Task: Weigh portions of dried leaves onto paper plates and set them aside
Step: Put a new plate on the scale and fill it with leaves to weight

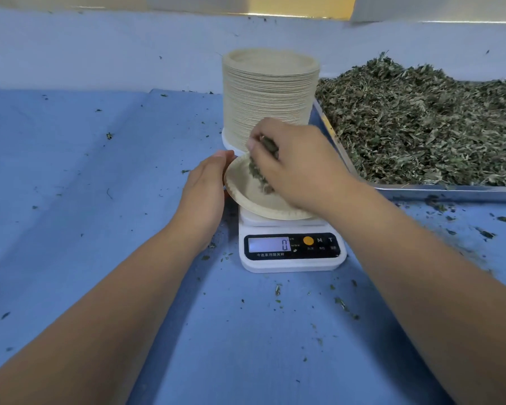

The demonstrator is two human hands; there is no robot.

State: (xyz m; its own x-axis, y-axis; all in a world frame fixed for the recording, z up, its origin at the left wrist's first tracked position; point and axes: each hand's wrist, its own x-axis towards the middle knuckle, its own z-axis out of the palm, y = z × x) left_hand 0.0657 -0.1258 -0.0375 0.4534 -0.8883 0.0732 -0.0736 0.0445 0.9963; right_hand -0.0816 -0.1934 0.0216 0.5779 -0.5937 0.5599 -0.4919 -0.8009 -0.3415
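A white kitchen scale [291, 258] stands on the blue cloth, its display reading 0. On its platform lies a pale paper plate [246, 197], tilted up at the left. My left hand [205, 188] touches the plate's left rim with straight fingers. Over the plate, my right hand [292, 168] grips a clump of dried leaves [260, 171], some of which trail down into the plate. Behind the scale rises a tall stack of paper plates [269, 95].
A metal tray [438, 192] heaped with dried green leaves [427, 121] fills the right side, its rim close to my right wrist. Leaf crumbs are scattered over the blue cloth [85, 171]. A pale wall runs along the back.
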